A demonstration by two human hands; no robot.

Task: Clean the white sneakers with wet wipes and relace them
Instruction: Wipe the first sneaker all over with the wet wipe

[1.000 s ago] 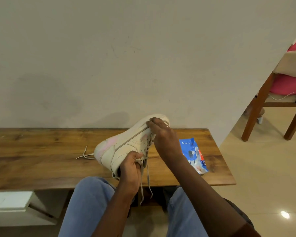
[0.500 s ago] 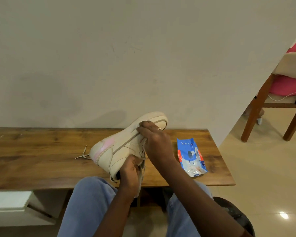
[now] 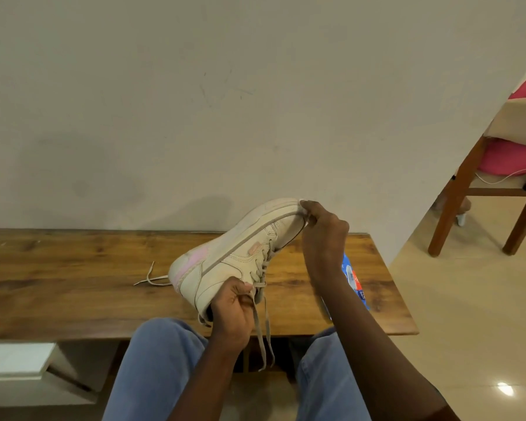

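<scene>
Your left hand point(image 3: 231, 311) is clenched around the collar of the cream leather sneaker with a pink heel patch point(image 3: 240, 256) at frame centre, tilted above the brown wooden bench point(image 3: 58, 284). Your right hand point(image 3: 324, 235) pinches its toe. Grey laces point(image 3: 263, 335) dangle; the blue wipes packet point(image 3: 357, 284) lies right, mostly hidden by your forearm.

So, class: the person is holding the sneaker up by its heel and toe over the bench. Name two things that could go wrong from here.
1. The right hand pinches only the toe tip of the sneaker; it might slip and drop onto the bench.
2. The loose lace ends dangle between the knees and could snag or pull out of the eyelets.
</scene>
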